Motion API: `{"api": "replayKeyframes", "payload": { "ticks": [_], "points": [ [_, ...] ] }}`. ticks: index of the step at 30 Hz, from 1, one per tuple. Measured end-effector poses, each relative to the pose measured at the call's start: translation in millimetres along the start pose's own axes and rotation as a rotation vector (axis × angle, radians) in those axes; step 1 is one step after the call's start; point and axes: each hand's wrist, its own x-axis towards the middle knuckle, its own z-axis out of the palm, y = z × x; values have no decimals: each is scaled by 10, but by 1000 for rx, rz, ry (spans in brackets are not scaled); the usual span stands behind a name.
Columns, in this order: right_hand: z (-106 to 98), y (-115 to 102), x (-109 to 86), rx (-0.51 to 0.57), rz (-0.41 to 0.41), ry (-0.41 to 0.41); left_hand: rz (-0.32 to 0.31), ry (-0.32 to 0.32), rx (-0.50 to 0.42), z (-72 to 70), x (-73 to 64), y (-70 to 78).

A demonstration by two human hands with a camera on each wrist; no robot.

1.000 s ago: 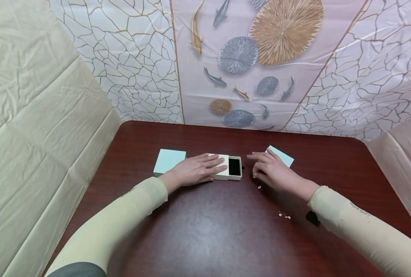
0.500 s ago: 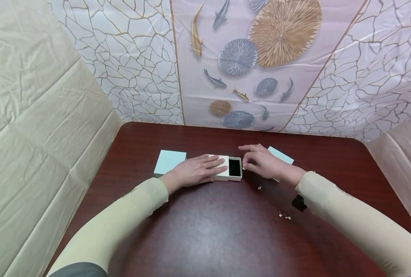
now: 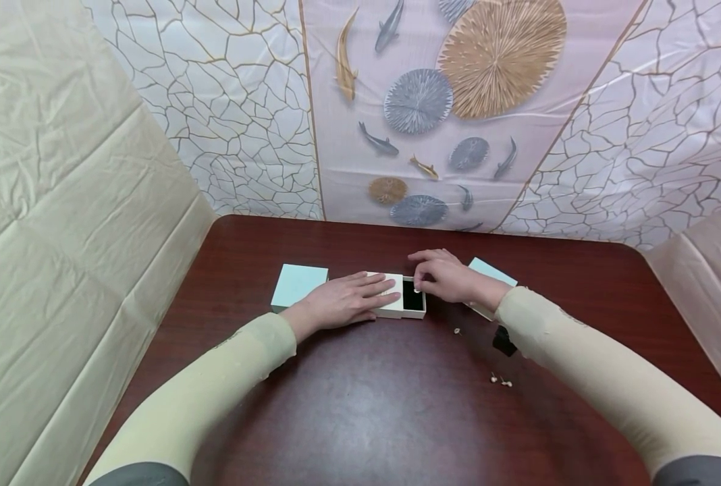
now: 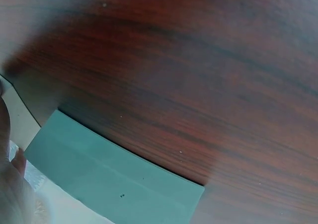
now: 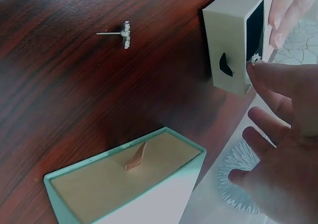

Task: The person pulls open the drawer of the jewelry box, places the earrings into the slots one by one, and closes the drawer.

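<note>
My left hand point(image 3: 348, 299) rests flat, fingers spread, on the white sleeve point(image 3: 395, 308) of a small slide-out box. The box's drawer point(image 5: 226, 50) is pulled partly out to the right, showing black lining point(image 3: 412, 302) and a black pull tab point(image 5: 226, 65) on its front. My right hand point(image 3: 448, 278) pinches a small sparkling stud earring point(image 5: 256, 59) between thumb and index finger, right at the drawer's opening. Its other fingers are loosely bent. Another stud earring point(image 5: 125, 34) lies on the table nearby, its pin pointing sideways.
A pale green box point(image 3: 296, 282) stands behind my left wrist. Past my right hand lies another pale green box part point(image 3: 493, 271), with a tan inside and a ribbon loop point(image 5: 135, 160). Two more stud earrings point(image 3: 493, 379) lie nearer on the dark red table point(image 3: 348, 405).
My right hand has moved left from beside the pale green box part to over the open drawer, carrying the stud earring. My left hand has stayed on the sleeve.
</note>
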Motion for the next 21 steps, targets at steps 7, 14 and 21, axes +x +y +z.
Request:
{"api": "replayKeyframes", "payload": {
  "ticks": [7,14,21],
  "points": [
    [57,18,76,-22,34,-24,-5,-4,-14,-7,1,1],
    [63,8,90,-18,32,-36,-2,-7,-17,4,-5,-6],
    [62,-12,107,-24,75,-75,0,-9,-21,4,-9,-14]
  ]
}}
